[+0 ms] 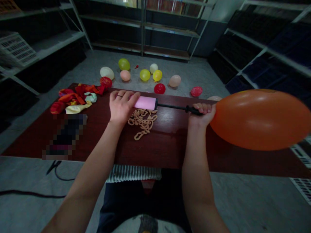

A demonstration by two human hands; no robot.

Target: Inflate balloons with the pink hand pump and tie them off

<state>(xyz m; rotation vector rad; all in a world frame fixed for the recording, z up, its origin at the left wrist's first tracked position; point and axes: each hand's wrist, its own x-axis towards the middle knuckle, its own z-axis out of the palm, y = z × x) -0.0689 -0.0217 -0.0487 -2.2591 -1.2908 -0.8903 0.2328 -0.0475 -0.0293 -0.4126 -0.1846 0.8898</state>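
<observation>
**Item 1:** left hand [120,108], ring on 1 finger [119,95]. Fingers slightly spread and laid across a pink pump [145,103], palm bearing down; this appears to pin the pump against the worktop [155,150] near its far edge, around mid-length.

**Item 2:** right hand [201,116], fingers curled shut around the black end of the pump's rod [175,107], near the far right corner of the worktop. An orange balloon [261,119], blown up and blurred, sits just beyond the fingers and extends past the right edge. Its neck is hidden inside the hand, so the exact pinch cannot be told; the closed grip seems placed to hold balloon and rod together at the joint.

**Item 3:** tangled tan chain of loops [142,121], just below the pump, lying loose between the hands.

**Item 4:** pile of flat red, orange and yellow balloons [73,98] at the far left corner, kept apart from the pump.

**Item 5:** pixelated object [65,137] near the left edge; type cannot be told.

**Item 6:** 10 blown-up balloons [145,75] on the floor [29,176] beyond the far edge, in front of metal shelves [143,29].
</observation>
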